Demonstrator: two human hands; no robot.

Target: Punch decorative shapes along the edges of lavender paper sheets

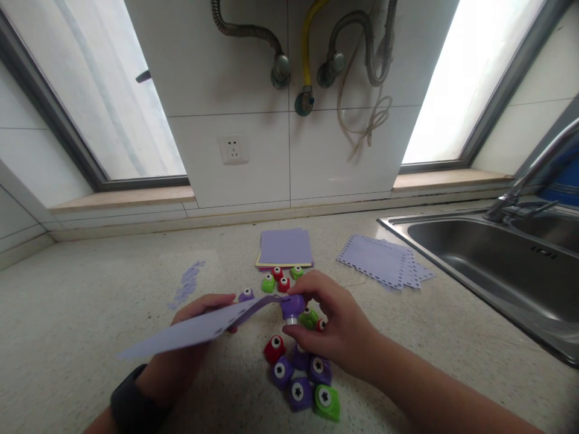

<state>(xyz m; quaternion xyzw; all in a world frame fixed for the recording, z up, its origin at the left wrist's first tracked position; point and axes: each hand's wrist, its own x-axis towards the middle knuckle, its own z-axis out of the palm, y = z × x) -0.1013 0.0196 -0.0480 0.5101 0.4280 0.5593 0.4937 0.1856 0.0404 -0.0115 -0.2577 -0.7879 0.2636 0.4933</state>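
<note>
My left hand (203, 307) holds a lilac sheet of paper (199, 327) that has small holes along its edge. The sheet is tilted and bends toward the right. In my right hand (330, 313) is a purple craft punch (293, 305), gripped between thumb and fingers, with the sheet's right end at the punch. Several red, green and purple punches lie around and below it, among them a green one (327, 402) and a red one (274, 349). Part of my left hand is hidden behind the paper.
Behind the punches lies a stack of lilac sheets (286, 247). Sheets with punched edges (375, 259) are fanned out at the right, near a steel sink (474, 259). Small lilac paper bits (186, 285) lie at the left. A tiled wall (244, 181) rises behind the counter.
</note>
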